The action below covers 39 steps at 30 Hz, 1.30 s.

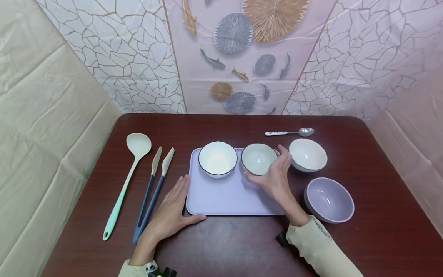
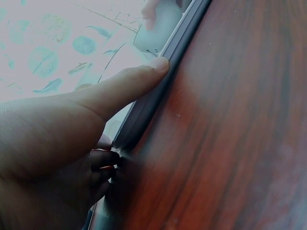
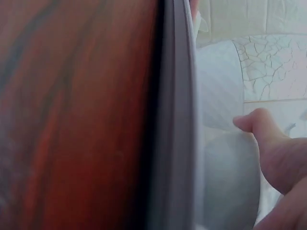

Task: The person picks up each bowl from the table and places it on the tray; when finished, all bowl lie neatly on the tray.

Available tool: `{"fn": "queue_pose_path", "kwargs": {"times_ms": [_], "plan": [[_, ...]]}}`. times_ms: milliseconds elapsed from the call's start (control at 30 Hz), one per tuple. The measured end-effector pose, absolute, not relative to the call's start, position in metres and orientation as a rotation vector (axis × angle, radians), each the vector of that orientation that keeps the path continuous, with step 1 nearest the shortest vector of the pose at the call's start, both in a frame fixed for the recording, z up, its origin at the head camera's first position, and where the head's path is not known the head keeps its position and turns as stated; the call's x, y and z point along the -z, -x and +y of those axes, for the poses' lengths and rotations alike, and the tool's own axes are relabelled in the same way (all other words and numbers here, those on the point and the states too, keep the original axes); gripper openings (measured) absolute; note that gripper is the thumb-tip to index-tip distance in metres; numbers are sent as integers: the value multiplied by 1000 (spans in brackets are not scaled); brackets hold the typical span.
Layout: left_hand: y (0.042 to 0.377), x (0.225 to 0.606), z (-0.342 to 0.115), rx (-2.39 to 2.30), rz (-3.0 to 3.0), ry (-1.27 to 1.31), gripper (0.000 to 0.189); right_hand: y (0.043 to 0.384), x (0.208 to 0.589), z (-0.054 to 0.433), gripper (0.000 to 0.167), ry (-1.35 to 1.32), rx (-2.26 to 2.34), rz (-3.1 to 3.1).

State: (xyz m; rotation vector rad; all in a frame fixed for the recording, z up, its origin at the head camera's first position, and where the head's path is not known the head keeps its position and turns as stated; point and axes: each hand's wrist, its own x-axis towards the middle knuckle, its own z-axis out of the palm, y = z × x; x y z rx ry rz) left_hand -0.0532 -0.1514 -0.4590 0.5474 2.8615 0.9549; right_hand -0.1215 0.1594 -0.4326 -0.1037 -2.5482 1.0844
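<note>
A lavender tray lies on the table. My left hand rests at its front left corner, fingers straight along the left side and thumb against the front edge, as the left wrist view also shows the thumb there. On the tray's back left part sits a white bowl with a dark rim. Beside it, at the back right, my right hand holds a pale greenish-white bowl between thumb and fingers. Whether this bowl touches the tray, I cannot tell. In the right wrist view the thumb is at the bowl's rim.
Right of the tray stand a white bowl with a speckled rim and a purple bowl. A spoon lies behind them. To the left lie tongs with blue handles and a ladle with a mint handle.
</note>
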Motion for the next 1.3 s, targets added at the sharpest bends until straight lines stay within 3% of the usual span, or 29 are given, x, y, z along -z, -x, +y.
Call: {"fn": "queue_pose_path", "kwargs": {"times_ms": [100, 200, 400, 467, 533, 633, 767, 900, 1067, 1300], "plan": [[53, 458, -151, -958, 2865, -543, 119, 118, 425, 157, 134, 26, -1042, -2526], [53, 457, -151, -956, 2866, -544, 119, 108, 412, 156, 128, -82, -1042, -2515], [52, 458, -149, -949, 2853, -544, 120, 77, 365, 193, 79, -511, -1034, -2631], [52, 458, -149, -949, 2856, -545, 120, 67, 350, 217, 71, -647, -979, -2674], [51, 458, -149, -948, 2860, -549, 120, 58, 342, 244, 76, -714, -911, -2692], [51, 458, -150, -951, 2860, -550, 120, 45, 341, 282, 97, -679, -856, -2744], [51, 457, -149, -958, 2855, -544, 120, 32, 354, 322, 120, -539, -891, -2822], [51, 458, -150, -960, 2855, -539, 120, 24, 371, 343, 133, -503, -905, -2866], [52, 459, -151, -960, 2861, -544, 120, 21, 387, 358, 138, -555, -935, -2904], [53, 462, -151, -950, 2857, -549, 121, 24, 401, 367, 127, -616, -1025, -2898]]}}
